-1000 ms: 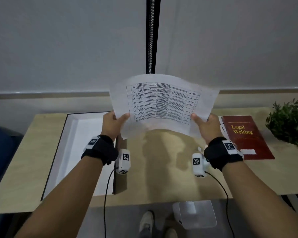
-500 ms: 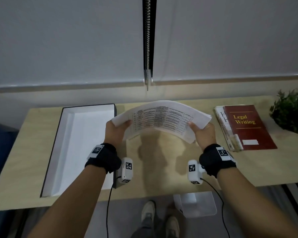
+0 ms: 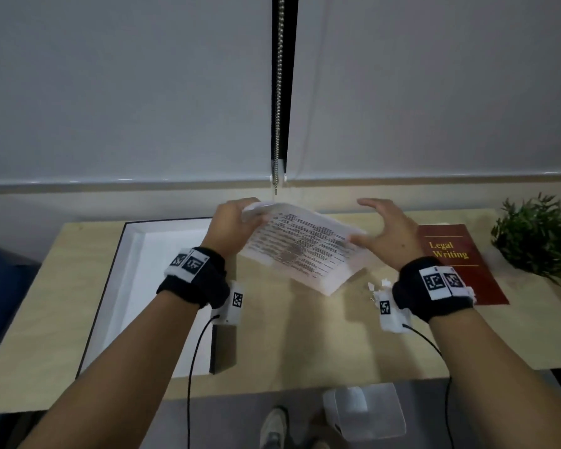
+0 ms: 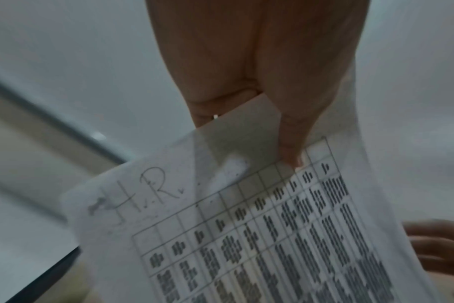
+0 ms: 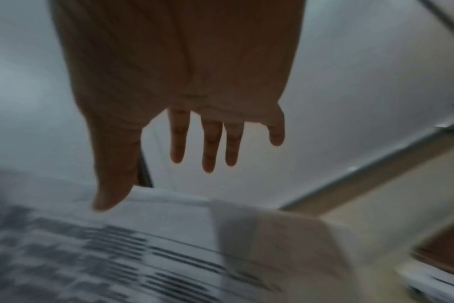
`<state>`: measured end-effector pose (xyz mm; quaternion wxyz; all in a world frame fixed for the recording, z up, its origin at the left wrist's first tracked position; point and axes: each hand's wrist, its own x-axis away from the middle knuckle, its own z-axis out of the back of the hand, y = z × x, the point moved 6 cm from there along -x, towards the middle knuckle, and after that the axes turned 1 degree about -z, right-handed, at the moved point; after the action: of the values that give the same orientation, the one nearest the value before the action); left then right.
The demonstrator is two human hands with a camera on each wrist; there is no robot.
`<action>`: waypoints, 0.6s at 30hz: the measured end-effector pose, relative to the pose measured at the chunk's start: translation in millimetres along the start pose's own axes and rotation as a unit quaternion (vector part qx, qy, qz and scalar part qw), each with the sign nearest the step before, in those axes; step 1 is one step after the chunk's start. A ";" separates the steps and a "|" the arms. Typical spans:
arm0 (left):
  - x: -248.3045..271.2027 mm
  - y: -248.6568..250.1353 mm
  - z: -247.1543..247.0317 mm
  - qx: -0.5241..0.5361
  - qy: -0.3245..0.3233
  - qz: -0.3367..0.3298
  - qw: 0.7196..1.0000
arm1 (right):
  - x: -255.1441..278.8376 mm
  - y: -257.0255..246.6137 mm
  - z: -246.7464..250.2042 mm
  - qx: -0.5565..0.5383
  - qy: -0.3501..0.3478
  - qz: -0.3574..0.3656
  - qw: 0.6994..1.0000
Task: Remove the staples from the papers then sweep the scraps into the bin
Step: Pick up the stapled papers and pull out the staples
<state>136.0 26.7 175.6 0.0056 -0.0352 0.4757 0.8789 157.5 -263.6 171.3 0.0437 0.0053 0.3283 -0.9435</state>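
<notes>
A stack of printed papers (image 3: 300, 251) with tables of text hangs low over the middle of the wooden desk (image 3: 289, 345). My left hand (image 3: 232, 225) pinches its far left corner, thumb on top in the left wrist view (image 4: 288, 151), beside a handwritten "H.R." on the papers (image 4: 259, 235). My right hand (image 3: 384, 233) hovers at the right edge with fingers straight and spread (image 5: 208, 147), above the papers (image 5: 143, 256) and holding nothing. Small white paper scraps (image 3: 378, 285) lie on the desk near my right wrist. A clear plastic bin (image 3: 365, 411) stands on the floor below the desk's front edge.
An open white box with a black rim (image 3: 143, 286) lies on the desk's left side. A red "Legal Writing" book (image 3: 457, 264) on other books sits at the right, with a green plant (image 3: 541, 234) beyond. My shoes (image 3: 274, 427) show beside the bin. A bead chain (image 3: 277, 92) hangs at the wall.
The papers came down from an upright, raised position to low over the desk. My right hand let go of their right edge and opened. My left hand kept its hold.
</notes>
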 end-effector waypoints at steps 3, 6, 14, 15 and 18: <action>-9.9 54.0 -8.2 -0.092 -0.062 -0.096 0.989 | -2.7 -44.7 -15.8 -0.006 -0.111 0.052 0.992; -12.5 85.3 -11.3 -0.132 -0.072 -0.150 0.977 | -2.8 -59.6 -23.7 -0.080 -0.135 0.032 0.987; -3.1 0.1 17.8 0.191 -0.005 0.042 0.981 | 17.0 -4.7 -12.7 -0.261 -0.085 -0.084 0.958; 1.5 -9.9 10.8 0.222 -0.021 0.065 0.973 | 20.3 1.3 -14.8 -0.278 -0.079 -0.101 0.952; 12.0 -16.7 -14.5 0.305 -0.054 0.103 0.945 | 29.2 9.7 -30.3 -0.351 -0.072 -0.140 0.923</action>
<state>125.6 23.4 152.9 -0.0485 0.0647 0.7209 0.6884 128.7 -254.7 140.4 -0.0661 -0.1239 0.6318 -0.7623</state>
